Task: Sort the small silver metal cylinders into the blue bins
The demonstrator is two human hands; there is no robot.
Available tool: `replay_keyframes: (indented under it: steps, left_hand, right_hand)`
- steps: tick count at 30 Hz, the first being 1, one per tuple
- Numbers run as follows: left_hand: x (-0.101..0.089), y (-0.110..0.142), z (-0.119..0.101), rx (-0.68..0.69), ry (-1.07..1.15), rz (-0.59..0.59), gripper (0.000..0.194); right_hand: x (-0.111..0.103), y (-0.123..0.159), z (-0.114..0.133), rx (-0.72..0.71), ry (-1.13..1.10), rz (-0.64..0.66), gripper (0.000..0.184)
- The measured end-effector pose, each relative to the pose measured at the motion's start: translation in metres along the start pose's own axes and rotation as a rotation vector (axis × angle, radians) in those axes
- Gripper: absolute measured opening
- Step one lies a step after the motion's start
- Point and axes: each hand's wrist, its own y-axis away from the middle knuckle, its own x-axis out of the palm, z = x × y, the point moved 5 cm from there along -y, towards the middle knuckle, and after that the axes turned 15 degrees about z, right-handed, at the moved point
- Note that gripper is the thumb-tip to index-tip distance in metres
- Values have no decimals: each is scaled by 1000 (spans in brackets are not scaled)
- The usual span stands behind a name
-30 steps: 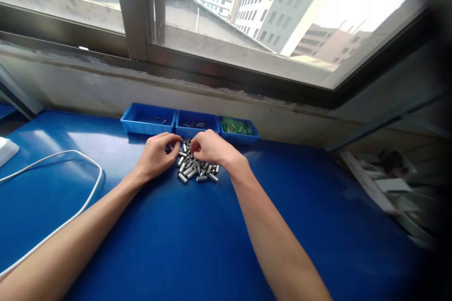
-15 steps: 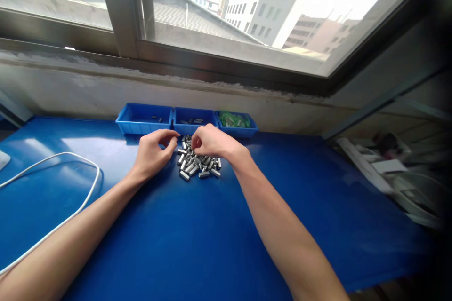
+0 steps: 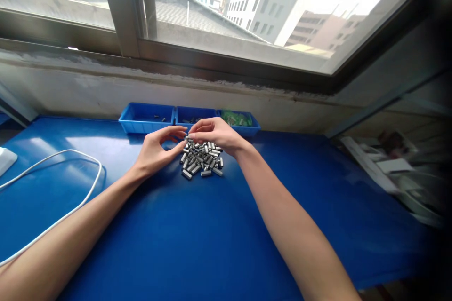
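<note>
A heap of small silvery hex standoffs (image 3: 203,157) and similar metal parts lies on the blue tabletop in front of me. Over its far left side my two hands meet almost fingertip to fingertip. My right hand (image 3: 221,135) is closed in a pinch on a small metal part (image 3: 187,138), mostly covered by the fingertips. My left hand (image 3: 157,149) has its thumb and fingers apart, the thumb tip close to that part. Whether the left thumb touches it I cannot tell.
Behind the heap three blue bins stand in a row: the left bin (image 3: 146,127) with a few small screws, the middle bin (image 3: 180,112) with metal pieces, the right bin (image 3: 256,124) with a green bag (image 3: 235,117). A white cable (image 3: 93,188) curves at left. Clutter (image 3: 395,165) lies at right.
My right hand has risen from the heap with a small metal part pinched in its fingers. My left hand has shifted slightly right, its fingers now beside the right fingertips.
</note>
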Motion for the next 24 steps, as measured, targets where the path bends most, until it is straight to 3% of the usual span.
replay_keyframes:
  steps: [5,15,20,24]
  left_hand:
    - [1,1,6,44,54,-28,29]
    - [-7,-3,11,-30,124,-55,32]
    - [-29,-4,18,-57,173,-293,28]
    - [-43,-1,24,-48,123,-504,28]
  right_hand:
    - [1,-2,-11,16,-210,-47,29]
    - [5,-4,-13,59,-204,-41,30]
    - [3,-5,-9,97,-11,-57,20]
    - [-2,2,2,164,330,-20,20]
